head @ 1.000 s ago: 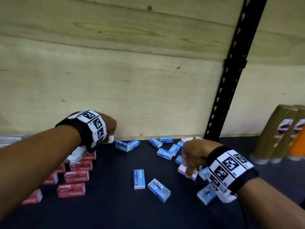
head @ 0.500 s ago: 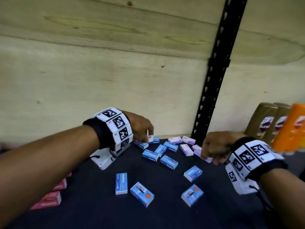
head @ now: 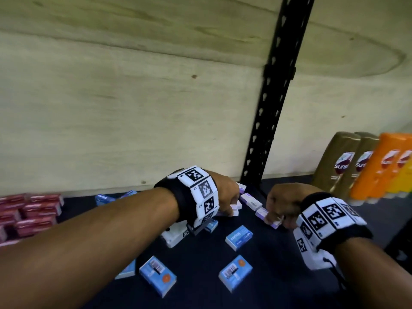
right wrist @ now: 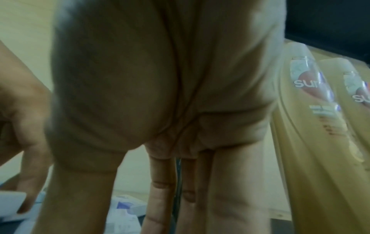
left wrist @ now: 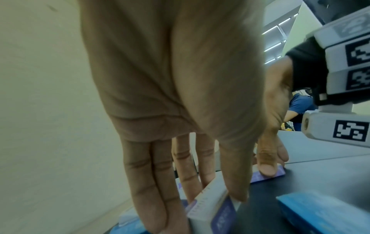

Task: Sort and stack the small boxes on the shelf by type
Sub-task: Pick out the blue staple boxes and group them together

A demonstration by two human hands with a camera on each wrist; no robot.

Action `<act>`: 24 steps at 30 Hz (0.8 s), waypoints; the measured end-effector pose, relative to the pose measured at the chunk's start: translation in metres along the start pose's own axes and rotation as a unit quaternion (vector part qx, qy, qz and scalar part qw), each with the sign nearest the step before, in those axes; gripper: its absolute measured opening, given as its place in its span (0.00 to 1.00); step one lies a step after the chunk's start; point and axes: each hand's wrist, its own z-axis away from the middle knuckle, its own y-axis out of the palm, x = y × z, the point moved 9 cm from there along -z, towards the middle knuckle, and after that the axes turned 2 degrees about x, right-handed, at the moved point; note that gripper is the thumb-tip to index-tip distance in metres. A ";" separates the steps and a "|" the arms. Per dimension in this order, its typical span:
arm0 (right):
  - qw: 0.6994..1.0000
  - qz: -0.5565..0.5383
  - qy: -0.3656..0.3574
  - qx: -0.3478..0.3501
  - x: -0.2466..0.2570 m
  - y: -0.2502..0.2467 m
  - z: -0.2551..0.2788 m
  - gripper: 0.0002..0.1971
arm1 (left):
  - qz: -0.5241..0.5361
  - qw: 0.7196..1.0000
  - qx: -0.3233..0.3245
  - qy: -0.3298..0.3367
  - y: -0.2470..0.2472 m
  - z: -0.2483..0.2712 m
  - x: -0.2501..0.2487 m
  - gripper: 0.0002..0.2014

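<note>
Small boxes lie on the dark shelf (head: 278, 293). My left hand (head: 230, 207) pinches a white and purple box (head: 236, 208) near the back wall; in the left wrist view the fingers and thumb (left wrist: 238, 190) clamp that box (left wrist: 216, 210) on edge. My right hand (head: 276, 218) grips another purple box (head: 270, 221) lying on the shelf, thumb on its near side (left wrist: 267, 169). More purple boxes (head: 250, 200) lie between the hands. Blue boxes (head: 239, 237) are scattered in front. Red boxes (head: 29, 212) stand stacked at the left.
A black slotted upright (head: 267, 130) rises at the back behind the hands. Gold and orange shampoo bottles (head: 338, 161) stand close on the right, also beside my fingers in the right wrist view (right wrist: 312, 142). A plywood wall (head: 133, 108) closes the back.
My left hand has swung from the red stacks rightward to the purple boxes and taken one. The right hand moved right with a purple box, which now lies on the shelf.
</note>
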 end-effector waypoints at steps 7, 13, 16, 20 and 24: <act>0.997 -0.051 -0.008 0.049 0.009 0.004 -0.001 0.19 | 0.030 0.999 -0.016 -0.001 0.001 -0.018 -0.003 0.18; 0.998 -0.043 -0.020 0.048 0.015 0.003 -0.002 0.20 | 0.036 0.999 -0.025 0.019 0.005 -0.027 -0.008 0.15; 0.998 -0.035 -0.023 0.046 0.018 0.003 -0.001 0.20 | 0.048 0.998 -0.033 0.017 0.003 -0.030 -0.008 0.15; 0.998 -0.023 -0.026 0.047 0.019 0.003 -0.002 0.20 | 0.059 0.997 -0.050 0.016 0.000 -0.031 -0.010 0.20; 0.998 -0.034 -0.020 0.046 0.018 0.002 -0.001 0.20 | 0.067 0.996 -0.056 0.015 0.001 -0.029 -0.011 0.23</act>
